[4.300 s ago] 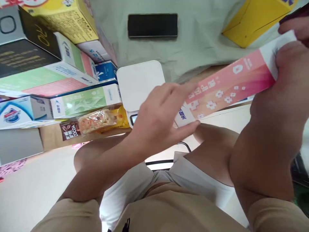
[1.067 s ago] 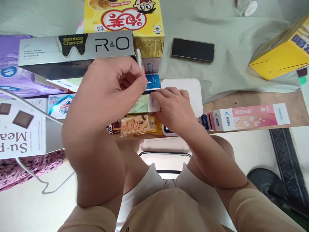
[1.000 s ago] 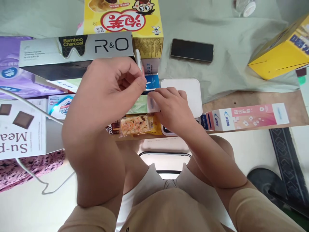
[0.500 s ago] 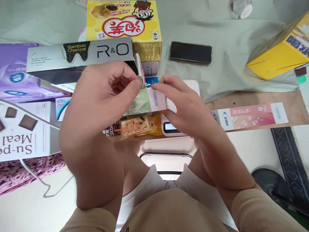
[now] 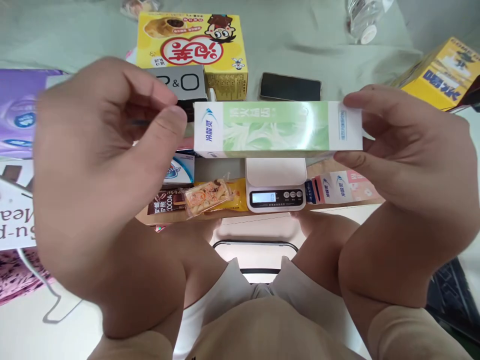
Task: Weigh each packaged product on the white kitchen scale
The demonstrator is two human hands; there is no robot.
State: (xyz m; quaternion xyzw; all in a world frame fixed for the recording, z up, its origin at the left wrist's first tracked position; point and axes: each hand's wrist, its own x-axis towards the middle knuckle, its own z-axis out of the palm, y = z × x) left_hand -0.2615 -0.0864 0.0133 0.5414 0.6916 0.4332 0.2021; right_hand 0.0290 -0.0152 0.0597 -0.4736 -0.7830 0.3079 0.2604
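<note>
Here, a long green and white box [image 5: 277, 128] is held level in the air by its right end, pinched between the thumb and fingers of the right hand [image 5: 408, 160]. Just off the box's free left end, the left hand [image 5: 101, 170] is raised with its fingers curled loosely toward the thumb, and whether it touches the box cannot be told. Directly beneath the grip, a small white kitchen scale [image 5: 275, 186] is seen on the table, with a pink box [image 5: 343, 186] lying beside it under the right hand, snack packets [image 5: 202, 196] below the left end, and a black phone [image 5: 290, 87] beyond the held box.
</note>
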